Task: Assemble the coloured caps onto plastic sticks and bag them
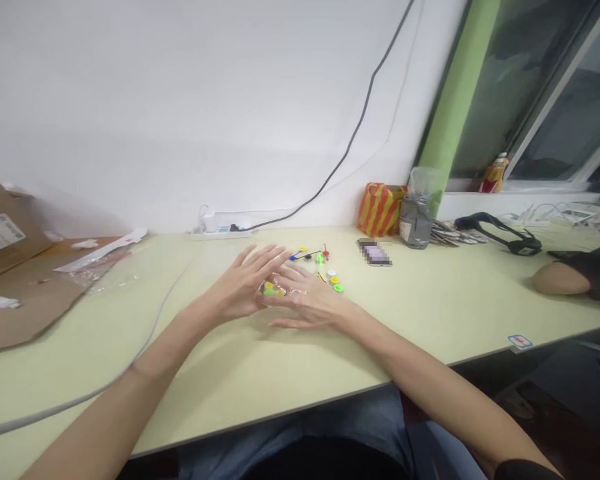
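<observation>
A small clear plastic packet [271,289] with yellow and green pieces inside lies between my hands, partly covered by them. My left hand [241,283] reaches over it from the left, fingers stretched out and the thumb side beside the packet. From the right, my right hand [313,301] lies across the packet with its fingers extended and spread. Just beyond the hands are thin small parts: a red piece [326,252], a bright green piece [320,259] and a black piece [309,257]. Round caps in white [331,274], yellow [335,281] and green [338,289] sit beside my right hand.
A phone [375,253], a striped bag [380,209] and a grey pouch [415,220] stand toward the back right. Cardboard [35,300] covers the left side. A grey cable [145,347] crosses the table. Another person's arm [563,278] rests at right.
</observation>
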The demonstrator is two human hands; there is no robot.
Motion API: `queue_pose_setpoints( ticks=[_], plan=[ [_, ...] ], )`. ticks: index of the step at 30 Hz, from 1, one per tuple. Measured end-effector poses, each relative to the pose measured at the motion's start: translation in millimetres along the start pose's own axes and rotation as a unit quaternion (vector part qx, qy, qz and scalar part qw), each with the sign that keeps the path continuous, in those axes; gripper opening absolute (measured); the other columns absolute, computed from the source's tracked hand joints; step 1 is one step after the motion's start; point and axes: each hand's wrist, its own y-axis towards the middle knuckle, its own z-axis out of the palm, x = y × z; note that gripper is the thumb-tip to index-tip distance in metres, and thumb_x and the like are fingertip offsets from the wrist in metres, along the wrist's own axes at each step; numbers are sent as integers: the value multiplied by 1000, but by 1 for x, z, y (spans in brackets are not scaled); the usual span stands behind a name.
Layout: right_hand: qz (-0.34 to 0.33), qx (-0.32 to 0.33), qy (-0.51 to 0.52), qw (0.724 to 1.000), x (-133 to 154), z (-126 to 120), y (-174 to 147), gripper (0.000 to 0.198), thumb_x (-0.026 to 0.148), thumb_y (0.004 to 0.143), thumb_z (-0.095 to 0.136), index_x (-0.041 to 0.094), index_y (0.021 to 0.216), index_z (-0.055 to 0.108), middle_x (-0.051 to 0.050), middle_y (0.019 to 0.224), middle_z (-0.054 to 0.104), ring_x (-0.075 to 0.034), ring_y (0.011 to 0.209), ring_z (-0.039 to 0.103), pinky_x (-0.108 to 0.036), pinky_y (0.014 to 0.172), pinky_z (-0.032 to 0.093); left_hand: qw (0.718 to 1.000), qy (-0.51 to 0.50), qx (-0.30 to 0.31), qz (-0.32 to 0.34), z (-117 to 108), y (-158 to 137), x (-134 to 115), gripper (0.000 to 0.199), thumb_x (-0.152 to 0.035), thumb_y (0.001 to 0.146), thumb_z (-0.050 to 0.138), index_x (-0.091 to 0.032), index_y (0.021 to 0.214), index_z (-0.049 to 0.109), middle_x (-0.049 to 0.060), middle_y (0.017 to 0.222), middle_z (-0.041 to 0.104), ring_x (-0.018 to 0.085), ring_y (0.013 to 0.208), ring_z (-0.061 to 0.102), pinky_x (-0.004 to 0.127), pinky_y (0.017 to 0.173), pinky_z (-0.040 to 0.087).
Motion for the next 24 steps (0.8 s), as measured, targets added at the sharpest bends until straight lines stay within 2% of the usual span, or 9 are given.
queue_pose_setpoints(
  ticks=[4, 8, 13, 16, 18, 20, 21, 22, 24],
  plan=[
    [-12, 7, -7, 1000, 1, 6, 1, 41, 49, 98, 51, 20, 127, 61, -15, 136, 57, -29, 134, 44, -52, 112, 38, 1000, 7, 21, 10, -1, 1, -3, 79, -22, 85, 60, -22, 157, 25, 14, 145, 50, 30, 142, 38, 52, 122, 18],
    [-13, -16, -6, 1000, 0, 19, -1, 36, 44, 99, 51, 16, 116, 64, -16, 122, 63, -29, 127, 50, -50, 108, 42, 999, -3, 17, 31, 0, 7, -14, 80, -20, 83, 61, -22, 156, 28, 13, 133, 56, 28, 133, 47, 50, 120, 24],
    [-27, -46, -8, 999, -2, 19, -2, 31, 34, 97, 56, 20, 124, 62, -16, 132, 58, -30, 137, 41, -52, 111, 39, 998, -43, -1, 42, 1, 5, -8, 83, -27, 83, 63, -27, 156, 24, 11, 135, 55, 27, 127, 51, 48, 116, 31],
    [-38, -44, -14, 998, -6, 12, -1, 34, 31, 95, 58, 25, 129, 60, -13, 136, 57, -28, 138, 41, -51, 112, 38, 998, -50, -6, 35, 3, 0, 4, 85, -21, 81, 63, -29, 156, 24, 10, 133, 57, 26, 122, 54, 46, 112, 36],
    [-37, -46, -9, 998, -16, 7, -1, 37, 33, 95, 58, 26, 131, 59, -12, 138, 57, -27, 135, 45, -49, 110, 39, 999, -40, -20, 4, 4, -5, 13, 84, -22, 81, 62, -29, 156, 25, 10, 130, 59, 27, 118, 56, 45, 108, 38],
    [0, -77, 2, 997, -34, 1, -5, 36, 36, 96, 56, 24, 130, 61, -12, 132, 62, -25, 125, 53, -46, 106, 42, 998, -20, -35, -41, 7, -9, 23, 80, -27, 83, 61, -26, 155, 27, 10, 125, 60, 28, 115, 56, 45, 105, 40],
    [39, -105, 5, 994, -46, -1, -8, 35, 35, 97, 54, 22, 128, 62, -12, 123, 66, -24, 117, 57, -43, 102, 43, 997, -9, -42, -63, 8, -11, 27, 78, -30, 84, 61, -25, 155, 29, 10, 122, 61, 28, 114, 56, 45, 105, 39],
    [99, -136, 4, 986, -60, -2, -12, 33, 34, 99, 49, 21, 127, 62, -11, 113, 69, -23, 107, 61, -41, 98, 44, 996, 1, -47, -79, 10, -13, 31, 76, -31, 85, 60, -25, 154, 30, 10, 121, 61, 28, 113, 56, 46, 105, 39],
    [257, -195, -9, 946, -89, -2, -21, 36, 30, 102, 41, 18, 130, 61, -10, 101, 71, -22, 97, 62, -38, 92, 44, 993, 13, -55, -101, 13, -16, 37, 74, -33, 85, 58, -24, 153, 32, 10, 120, 61, 28, 113, 56, 47, 107, 36]
  ],
)
